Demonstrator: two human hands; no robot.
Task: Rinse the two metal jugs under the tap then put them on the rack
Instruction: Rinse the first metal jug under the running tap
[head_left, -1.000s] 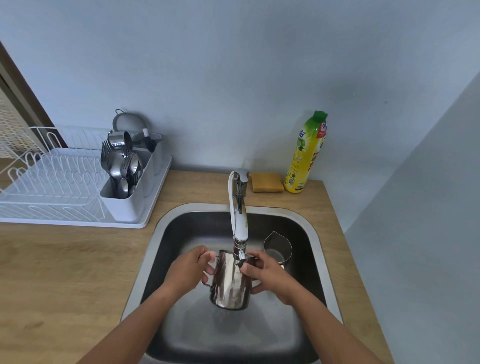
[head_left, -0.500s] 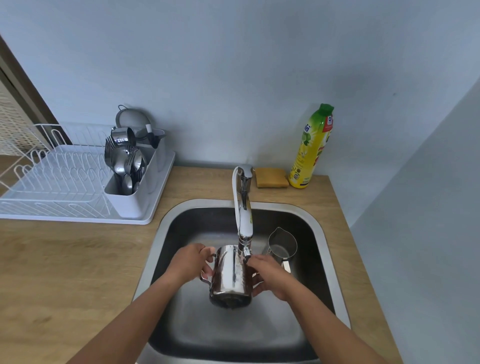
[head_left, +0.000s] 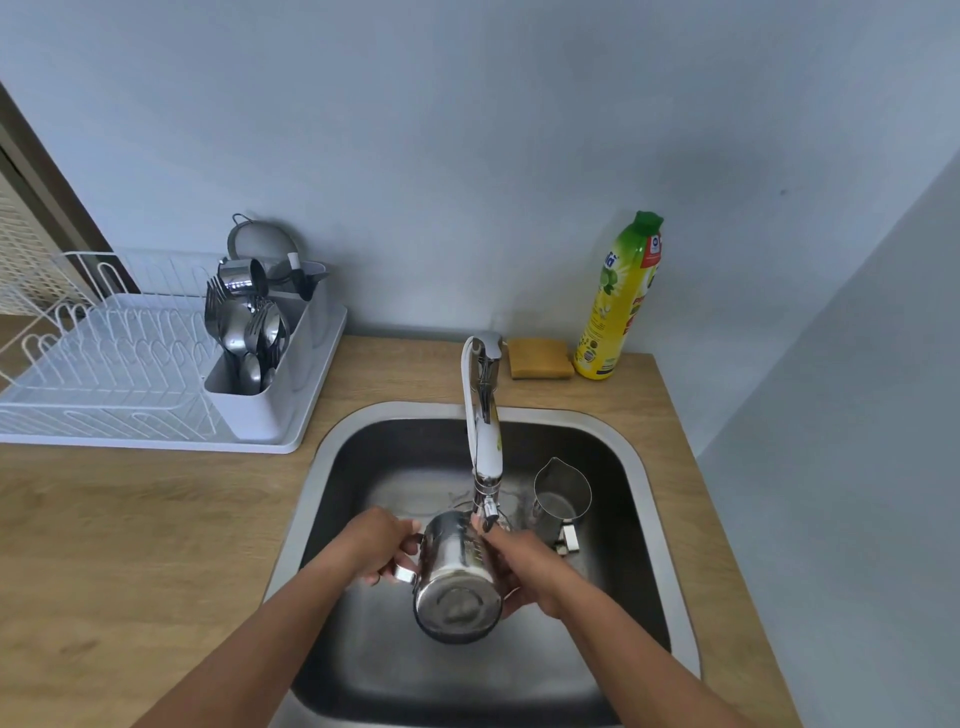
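Left hand (head_left: 382, 545) has its fingers wrapped round the handle of one jug (head_left: 457, 577), and the right hand (head_left: 524, 564) curls round its body. It's tipped, base facing out, under the tap (head_left: 483, 431). The second jug (head_left: 561, 499) sits upright in the sink (head_left: 395, 452), just right of the tap.

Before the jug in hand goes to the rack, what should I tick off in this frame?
1. Left hand grips the held jug by its handle: ok.
2. Right hand wraps its body: ok.
3. Jug is beneath the tap spout: ok.
4. Water running: cannot tell.
5. Rack has bare wire slots: ok.
6. Second jug rinsed: cannot tell; it stands upright in the sink.
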